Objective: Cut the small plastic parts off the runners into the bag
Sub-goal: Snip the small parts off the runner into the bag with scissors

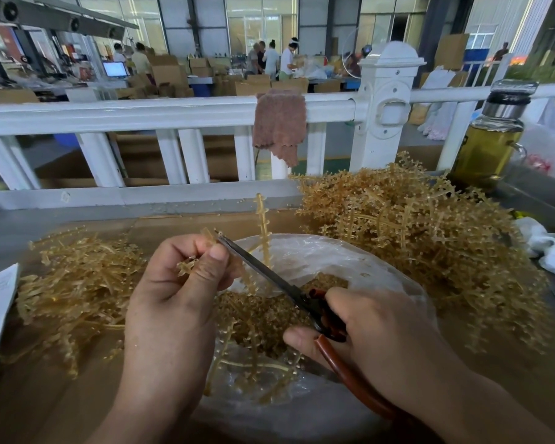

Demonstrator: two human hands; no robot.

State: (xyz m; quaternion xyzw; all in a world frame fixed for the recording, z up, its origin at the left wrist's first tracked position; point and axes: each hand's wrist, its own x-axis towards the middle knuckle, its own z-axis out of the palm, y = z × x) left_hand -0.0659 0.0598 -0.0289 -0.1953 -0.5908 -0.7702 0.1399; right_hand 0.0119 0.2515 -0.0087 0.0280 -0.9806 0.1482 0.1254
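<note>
Right hand (375, 331) grips scissors (263, 267) | left hand (180, 283) pinches runner (186, 266) above bag (350, 251) | blade tip just beside left thumb

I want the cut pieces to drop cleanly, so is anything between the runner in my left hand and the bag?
Nothing visible. The runner, pinched by the left hand, stands right over the open bag; only the scissors in the right hand cross it, above the cut parts inside.

Diffuse daylight from windows (257, 30) far beyond the left hand (173, 302); soft shadows beneath it; frame edges bowed.
</note>
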